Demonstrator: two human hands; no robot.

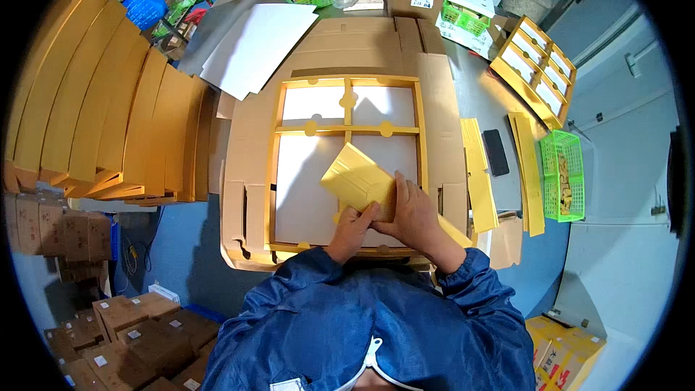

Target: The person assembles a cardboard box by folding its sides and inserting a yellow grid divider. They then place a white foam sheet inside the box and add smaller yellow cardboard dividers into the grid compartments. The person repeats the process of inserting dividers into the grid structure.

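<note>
Both hands grip a creased yellow cardboard piece [358,177], tilted above a shallow yellow box. My left hand [352,232] pinches its lower edge with the thumb on top. My right hand [414,216] is closed round its right side, the fingers partly hidden. Beneath them the box [423,112] has a white bottom. Yellow divider strips with round tabs [386,129] cross its far part. The near part of the box is partly covered by the held piece and my hands. A yellow strip [453,232] shows beside my right wrist.
Flattened brown cardboard [441,87] lies under the box. To the right are yellow strips [479,174], a black phone [496,152], a green basket [562,174] and a divided yellow box [536,69]. White sheets [260,43] lie far left, beside stacked yellow boxes [87,87].
</note>
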